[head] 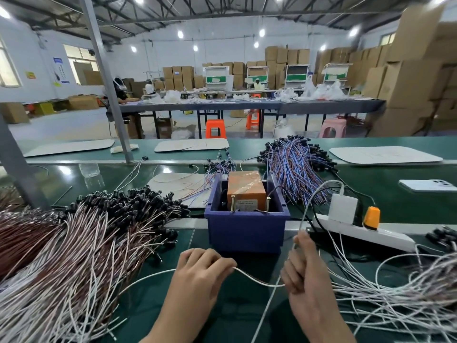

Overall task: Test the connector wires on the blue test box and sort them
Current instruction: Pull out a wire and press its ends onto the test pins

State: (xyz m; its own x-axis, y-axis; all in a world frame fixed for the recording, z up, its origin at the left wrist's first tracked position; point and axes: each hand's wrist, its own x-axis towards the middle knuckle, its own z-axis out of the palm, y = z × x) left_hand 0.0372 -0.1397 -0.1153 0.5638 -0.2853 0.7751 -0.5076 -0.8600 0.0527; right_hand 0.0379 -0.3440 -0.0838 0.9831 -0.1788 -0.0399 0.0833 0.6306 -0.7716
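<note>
Both hands hovered near the surface's (395, 199) near edge, sharing one thin white wire (257, 280). The left hand (205, 271) pinched it in curled fingers. The right hand (304, 276) had its fingers closed round it, and a strand rose from its fingertips. Just beyond them stood the blue test box (247, 229), a squarish plastic tub with an orange block (246, 186) inside. A thick heap of white and brown wires (86, 243) with black connector ends sprawled toward the left edge, and loose white wires (395, 293) lay tangled at the right edge. A white power strip (390, 237) lay right of the box, with a bundle of blue wires (294, 164) behind. The matte green surface was long, and stacked cardboard cartons (408, 70) filled the hall beyond.
</note>
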